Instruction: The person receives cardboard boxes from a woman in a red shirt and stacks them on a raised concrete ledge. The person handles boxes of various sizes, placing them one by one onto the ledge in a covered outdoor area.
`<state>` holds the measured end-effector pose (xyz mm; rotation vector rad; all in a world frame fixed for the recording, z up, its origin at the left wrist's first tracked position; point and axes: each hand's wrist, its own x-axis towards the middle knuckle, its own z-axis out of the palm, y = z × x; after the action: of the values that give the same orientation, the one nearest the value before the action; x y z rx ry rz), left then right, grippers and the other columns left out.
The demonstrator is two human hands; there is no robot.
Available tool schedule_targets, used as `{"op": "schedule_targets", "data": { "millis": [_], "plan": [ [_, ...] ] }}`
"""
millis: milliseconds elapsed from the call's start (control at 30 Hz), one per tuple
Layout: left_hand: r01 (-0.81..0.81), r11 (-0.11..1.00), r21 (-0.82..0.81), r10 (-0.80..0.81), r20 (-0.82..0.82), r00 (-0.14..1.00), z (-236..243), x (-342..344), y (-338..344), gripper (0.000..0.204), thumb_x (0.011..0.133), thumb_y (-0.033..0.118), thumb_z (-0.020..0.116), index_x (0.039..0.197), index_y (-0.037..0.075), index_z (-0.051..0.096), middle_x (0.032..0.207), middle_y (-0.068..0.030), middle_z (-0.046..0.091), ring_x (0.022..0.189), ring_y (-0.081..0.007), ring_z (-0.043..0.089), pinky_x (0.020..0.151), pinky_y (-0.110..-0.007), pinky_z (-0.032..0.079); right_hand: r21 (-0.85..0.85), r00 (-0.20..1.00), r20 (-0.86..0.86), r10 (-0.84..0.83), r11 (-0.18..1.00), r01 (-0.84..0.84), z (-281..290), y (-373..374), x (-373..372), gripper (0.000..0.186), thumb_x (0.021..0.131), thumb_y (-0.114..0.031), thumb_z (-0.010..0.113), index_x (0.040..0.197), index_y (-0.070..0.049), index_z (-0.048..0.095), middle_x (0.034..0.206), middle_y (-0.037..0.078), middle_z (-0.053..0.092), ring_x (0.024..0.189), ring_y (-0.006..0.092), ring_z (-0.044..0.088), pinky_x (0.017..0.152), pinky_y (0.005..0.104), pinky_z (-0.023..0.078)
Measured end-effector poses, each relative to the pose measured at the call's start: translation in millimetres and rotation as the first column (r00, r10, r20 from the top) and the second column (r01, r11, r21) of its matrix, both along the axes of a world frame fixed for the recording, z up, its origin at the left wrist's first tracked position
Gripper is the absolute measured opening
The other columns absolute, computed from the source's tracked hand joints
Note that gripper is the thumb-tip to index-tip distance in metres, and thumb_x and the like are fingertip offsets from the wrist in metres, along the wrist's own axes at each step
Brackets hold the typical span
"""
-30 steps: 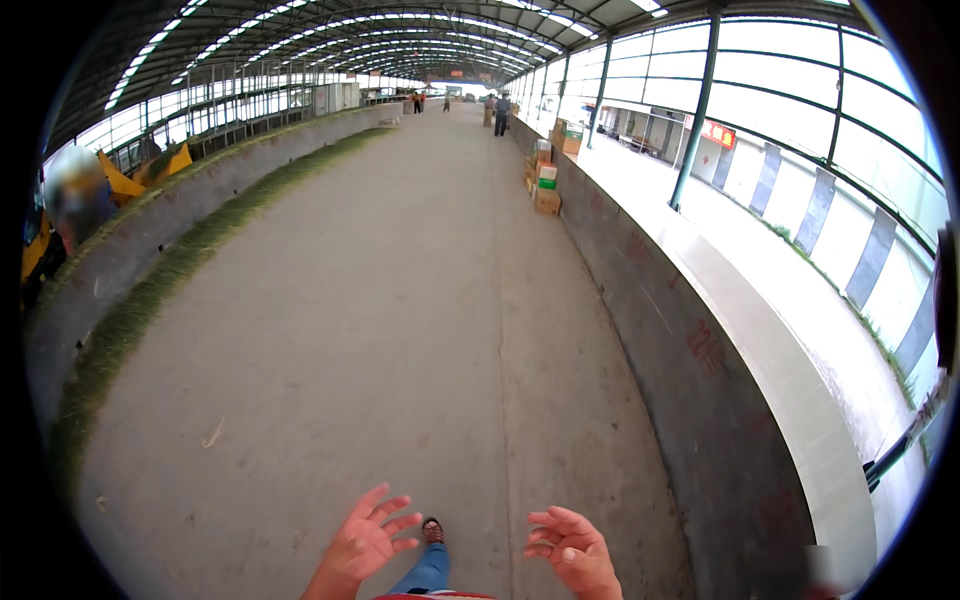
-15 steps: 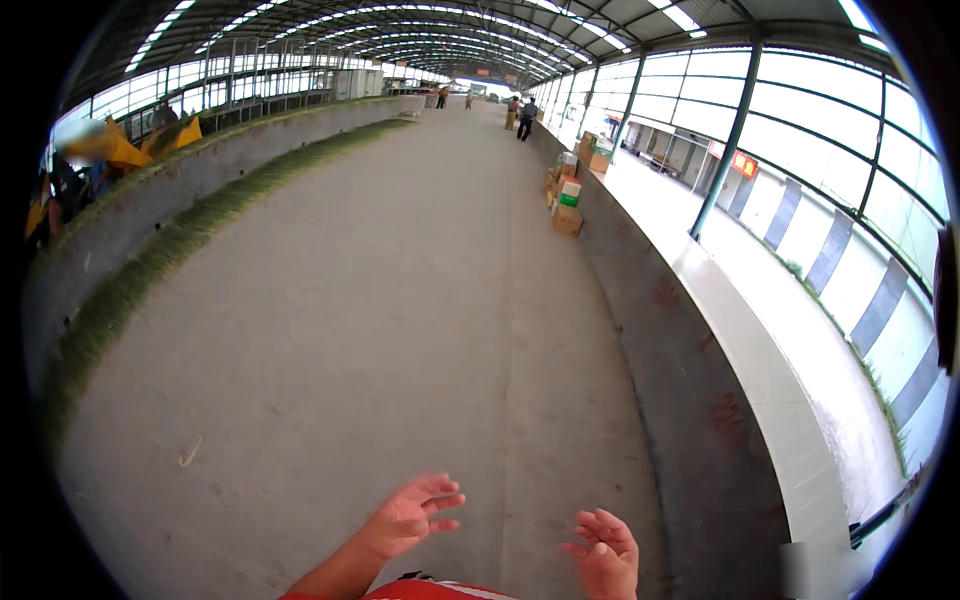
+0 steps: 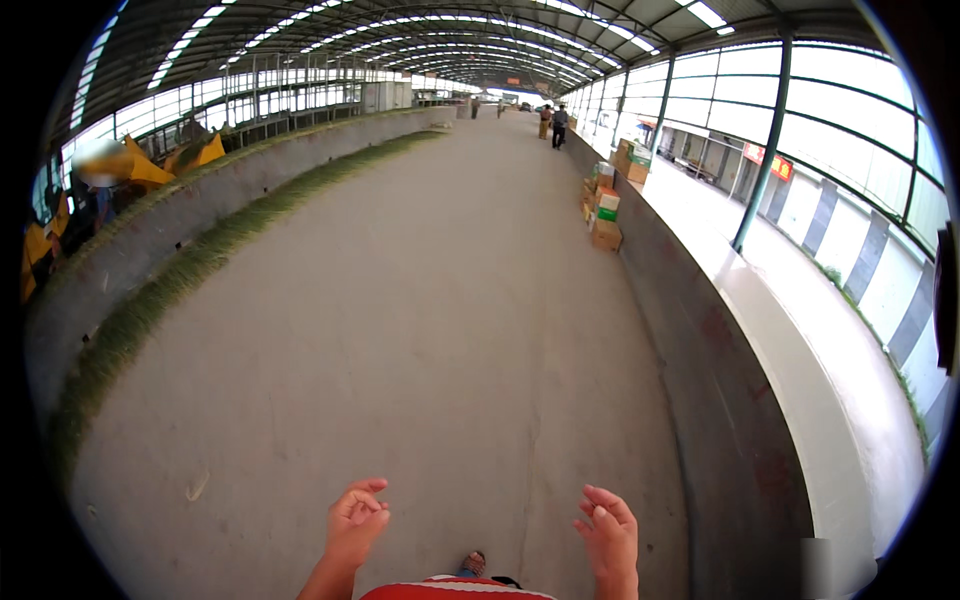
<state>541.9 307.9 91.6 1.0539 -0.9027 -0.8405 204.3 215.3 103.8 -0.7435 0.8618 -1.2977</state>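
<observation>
"Both empty?"
"Yes. Left hand [image 3: 357,517] and right hand [image 3: 610,530] curl loosely, fingers a bit apart, both held out in front."
"What's near?"
"Shirt [image 3: 450,592] below, between them. Wall [image 3: 730,440] right of the right hand."

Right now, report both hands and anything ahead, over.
Left hand empty, loosely curled; right hand empty, partly open. Both above grey floor, holding nothing. Boxes stacked ahead along right-hand wall; two people beyond.
</observation>
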Motion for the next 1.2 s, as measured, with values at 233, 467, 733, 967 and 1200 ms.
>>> {"op": "schedule_targets", "data": {
  "millis": [233,467,733,967,1200],
  "plan": [
    [-0.248,0.965,0.083,0.247,0.029,0.969,7,23,-116,0.031,0.074,-0.009,0.063,0.098,0.01,0.057,0.123,-0.0091,0.051,0.113,-0.017,0.05,0.085,-0.031,0.045,-0.012,0.986,0.043,0.163,0.987,-0.163,20,-165,51,0.032,0.086,0.002,0.056,0.118,0.001,0.059,0.115,0.009,0.061,0.098,0.0142,0.058,0.079,0.0308,0.053],
    [-0.195,0.959,0.204,0.211,-0.058,0.976,-9,40,-250,0.032,0.073,-0.007,0.067,0.099,0.01,0.058,0.125,-0.0078,0.05,0.116,-0.0176,0.049,0.085,-0.031,0.045,0.033,1.0,-0.005,0.029,0.999,-0.029,-9,-275,60,0.015,0.086,0.003,0.058,0.1,-0.002,0.06,0.118,0.013,0.059,0.096,0.0165,0.059,0.075,0.0316,0.055],
    [0.077,0.988,0.134,-0.078,0.005,0.997,-18,82,-485,0.026,0.072,-0.007,0.071,0.088,0.009,0.059,0.128,-0.0095,0.048,0.12,-0.0205,0.048,0.089,-0.032,0.045,0.081,0.973,-0.112,-0.199,0.975,0.209,-1,-434,102,0.01,0.087,-0.001,0.059,0.083,-0.009,0.054,0.115,0.011,0.06,0.093,0.016,0.06,0.07,0.034,0.053],
    [0.022,1.0,0.022,-0.023,0.079,0.997,-11,136,-640,0.019,0.074,-0.008,0.066,0.079,0.008,0.057,0.124,-0.0114,0.05,0.115,-0.0189,0.05,0.089,-0.032,0.045,-0.12,0.96,-0.152,-0.234,0.969,0.217,33,-581,149,0.013,0.084,0.001,0.057,0.078,-0.009,0.052,0.115,0.012,0.06,0.093,0.0163,0.059,0.069,0.0333,0.053],
    [0.119,0.987,0.109,-0.123,0.037,0.992,-17,142,-761,0.018,0.076,-0.009,0.061,0.077,0.008,0.054,0.119,-0.0098,0.053,0.109,-0.0162,0.051,0.085,-0.031,0.045,0.083,0.927,-0.134,-0.35,0.928,0.362,7,-684,148,0.015,0.083,0.002,0.058,0.077,-0.01,0.051,0.112,0.012,0.06,0.092,0.0166,0.058,0.068,0.0322,0.052]
  ]
}}
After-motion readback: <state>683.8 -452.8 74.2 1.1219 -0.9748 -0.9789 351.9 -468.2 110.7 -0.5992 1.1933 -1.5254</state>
